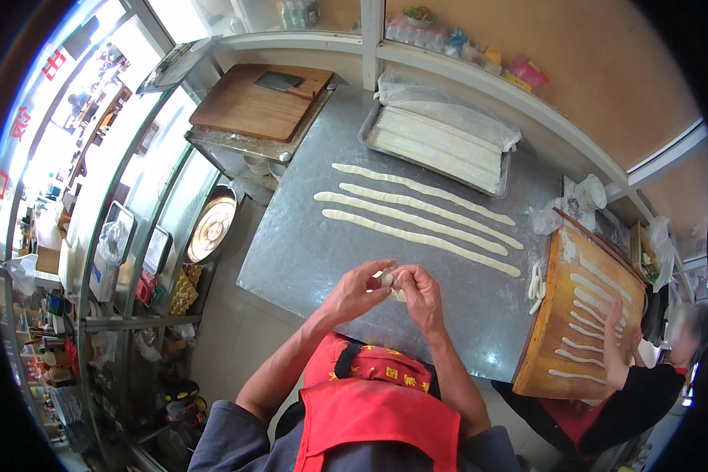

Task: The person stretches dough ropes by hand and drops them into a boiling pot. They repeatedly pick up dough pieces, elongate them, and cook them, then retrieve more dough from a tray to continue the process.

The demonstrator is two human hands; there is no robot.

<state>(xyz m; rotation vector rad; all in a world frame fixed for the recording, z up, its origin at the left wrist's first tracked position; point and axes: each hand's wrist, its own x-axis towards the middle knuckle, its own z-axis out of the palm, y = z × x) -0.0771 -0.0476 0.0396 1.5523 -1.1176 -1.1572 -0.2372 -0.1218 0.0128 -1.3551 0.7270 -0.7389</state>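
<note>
Above the near edge of the metal worktable [289,253], my two hands meet over a small piece of pale dough [387,278]. My left hand [357,290] pinches it between thumb and fingers. The fingers of my right hand [422,299] are curled against the same dough, and a bit of it shows below them. My fingers partly cover the piece, so its full shape is hidden. Just beyond my hands, several long dough strips [416,231] lie roughly side by side on the metal, slanting down to the right.
At the back stands a metal tray [363,138] of floured dough sheets under plastic film [442,100]. A cleaver [278,81] rests on a wooden board [242,106] at back left. On the right, a co-worker's hand [613,324] is over a wooden board [537,348] with thin dough strips.
</note>
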